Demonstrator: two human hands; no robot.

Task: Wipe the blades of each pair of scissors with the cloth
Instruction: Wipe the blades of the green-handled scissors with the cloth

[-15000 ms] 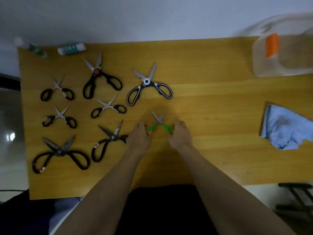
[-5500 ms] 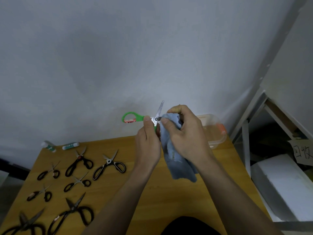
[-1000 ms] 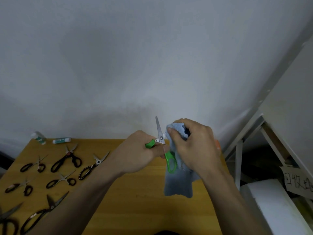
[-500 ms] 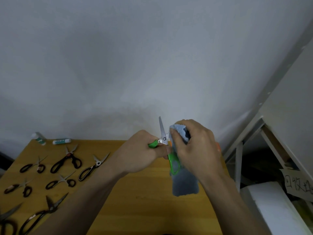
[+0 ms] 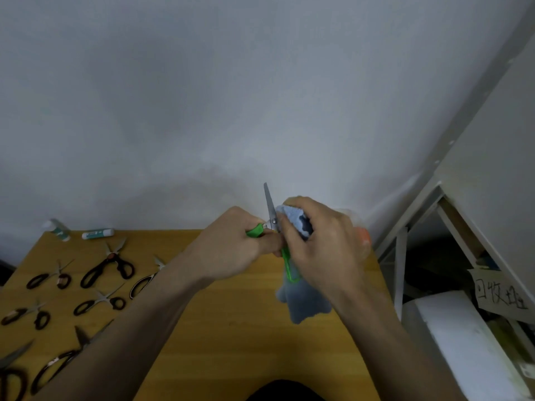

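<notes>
Green-handled scissors are pointing to twelve o'clock above the desk; left hand gripping one handle, right hand pinching blue cloth, seemingly around one hidden blade. Black scissors are lying at nine o'clock.

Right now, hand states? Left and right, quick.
Left hand: closed, gripping the green scissors by a handle.
Right hand: closed, holding the blue cloth bunched against the scissors by the pivot.
</notes>
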